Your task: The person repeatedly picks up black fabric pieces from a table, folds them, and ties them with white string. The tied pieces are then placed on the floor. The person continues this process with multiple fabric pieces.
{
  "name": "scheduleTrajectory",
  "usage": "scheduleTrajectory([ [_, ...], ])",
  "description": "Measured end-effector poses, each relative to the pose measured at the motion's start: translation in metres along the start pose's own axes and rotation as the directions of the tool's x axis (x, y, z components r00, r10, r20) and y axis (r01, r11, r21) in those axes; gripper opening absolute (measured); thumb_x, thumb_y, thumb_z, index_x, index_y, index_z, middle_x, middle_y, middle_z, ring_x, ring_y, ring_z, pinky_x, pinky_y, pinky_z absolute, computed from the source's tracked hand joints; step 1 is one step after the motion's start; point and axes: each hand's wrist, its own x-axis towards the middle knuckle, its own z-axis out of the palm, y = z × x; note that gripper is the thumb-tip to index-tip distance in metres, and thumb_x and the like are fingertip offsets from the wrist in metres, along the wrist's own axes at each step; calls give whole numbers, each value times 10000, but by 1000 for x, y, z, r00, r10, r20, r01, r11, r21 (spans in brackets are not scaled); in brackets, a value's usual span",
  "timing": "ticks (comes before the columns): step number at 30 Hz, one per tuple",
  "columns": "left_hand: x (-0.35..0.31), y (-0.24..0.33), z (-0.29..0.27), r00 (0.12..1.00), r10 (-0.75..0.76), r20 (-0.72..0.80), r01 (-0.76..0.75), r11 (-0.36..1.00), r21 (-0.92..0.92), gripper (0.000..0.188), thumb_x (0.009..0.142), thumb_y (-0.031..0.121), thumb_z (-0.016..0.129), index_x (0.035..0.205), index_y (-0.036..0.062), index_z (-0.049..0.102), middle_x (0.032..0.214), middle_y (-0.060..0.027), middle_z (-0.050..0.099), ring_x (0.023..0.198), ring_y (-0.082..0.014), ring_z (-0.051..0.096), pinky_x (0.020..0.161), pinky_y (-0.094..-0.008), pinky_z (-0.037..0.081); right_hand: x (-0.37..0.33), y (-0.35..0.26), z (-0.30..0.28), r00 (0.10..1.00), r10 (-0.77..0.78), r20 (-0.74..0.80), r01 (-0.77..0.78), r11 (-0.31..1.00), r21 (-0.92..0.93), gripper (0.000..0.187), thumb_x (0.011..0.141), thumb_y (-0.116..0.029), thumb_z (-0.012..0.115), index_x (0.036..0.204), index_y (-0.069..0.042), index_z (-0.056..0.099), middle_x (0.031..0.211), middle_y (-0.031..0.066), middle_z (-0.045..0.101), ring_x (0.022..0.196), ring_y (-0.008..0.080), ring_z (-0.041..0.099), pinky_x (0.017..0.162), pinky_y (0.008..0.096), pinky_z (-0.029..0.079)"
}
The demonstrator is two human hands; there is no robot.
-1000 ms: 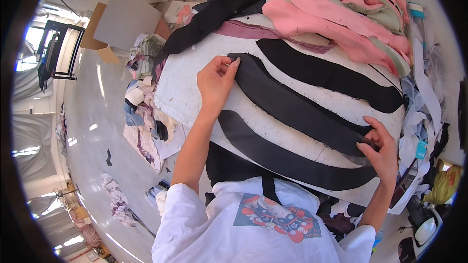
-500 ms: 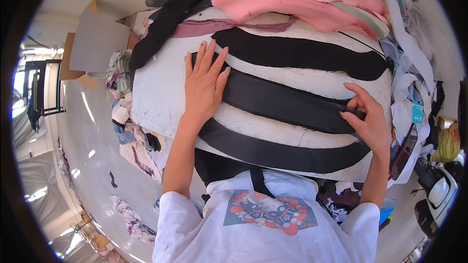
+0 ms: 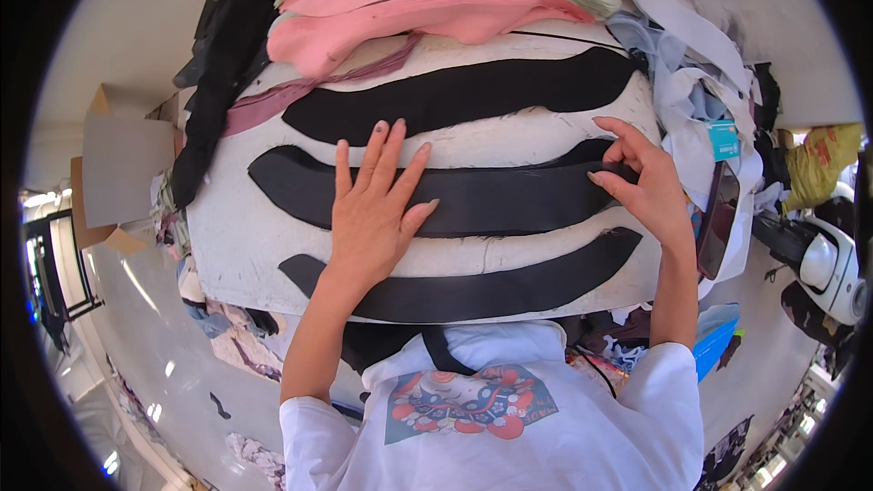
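Three curved black fabric pieces lie one behind another on a white table (image 3: 227,245). On the middle black fabric piece (image 3: 518,195) my left hand (image 3: 371,218) rests flat, fingers spread, just right of its pointed left end. My right hand (image 3: 647,184) pinches the right end of that same piece between thumb and finger. A second edge shows behind it near that end, so it seems to be layered. Beyond my hands lies the far black fabric piece (image 3: 455,95), and closer to my body the near black fabric piece (image 3: 491,293); neither is touched.
Pink and green fabric stacks (image 3: 436,9) fill the table's far side, with black cloth (image 3: 223,64) hanging at the left. White fabric strips (image 3: 700,118) and a dark phone-like slab (image 3: 719,218) lie along the right edge. A cardboard box (image 3: 127,168) stands left.
The view has turned, shifting the table leftward. My left hand has moved along the middle piece, uncovering its left end. My right hand still pinches the right end.
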Motion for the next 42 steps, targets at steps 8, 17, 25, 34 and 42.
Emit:
scheduleTrajectory([
  [8, -1, -2, 2, 1000, 18, -10, -18, 1000, 9, 698, 897, 553, 552, 1468, 159, 469, 1591, -128, 301, 1492, -299, 234, 1197, -558, 89, -4, 17, -8, 988, 16, -151, 0, 995, 101, 586, 770, 35, 715, 1327, -73, 567, 801, -6, 564, 713, 77, 515, 673, 219, 425],
  [17, -2, -3, 2, 999, 36, -35, -38, 999, -30, 736, 873, 531, 603, 1480, 147, 444, 1591, -155, 293, 1490, -324, 236, 1190, -570, 88, 5, 31, -1, 966, -32, -258, 28, 999, -21, 606, 728, -39, 800, 1291, -117, 589, 808, 25, 619, 669, 124, 551, 644, 252, 456],
  [25, -2, 0, 2, 999, 27, -39, -28, 999, -37, 737, 860, 527, 622, 1469, 146, 462, 1587, -154, 300, 1485, -318, 247, 1190, -570, 97, -8, 2, 14, 958, -98, -268, 142, 978, 150, 164, 816, -42, 741, 943, -7, 643, 748, -8, 599, 580, 48, 445, 530, 223, 367],
  [34, -7, -4, 2, 997, 11, -70, -17, 996, -87, 765, 818, 519, 678, 1458, 155, 473, 1578, -158, 310, 1486, -312, 241, 1190, -579, 103, 7, 0, 23, 987, -10, -159, 26, 995, 96, 66, 853, -26, 699, 895, -13, 650, 722, -29, 589, 608, 37, 484, 556, 201, 385],
  [42, -32, -14, -8, 935, -45, -351, -65, 953, -297, 534, 857, 342, 703, 1328, 120, 583, 1511, -155, 420, 1459, -354, 304, 1177, -580, 135, 81, -120, 114, 827, -549, 121, 548, 835, 45, 78, 836, -24, 702, 890, 4, 654, 792, 42, 640, 666, 94, 582, 608, 246, 462],
])
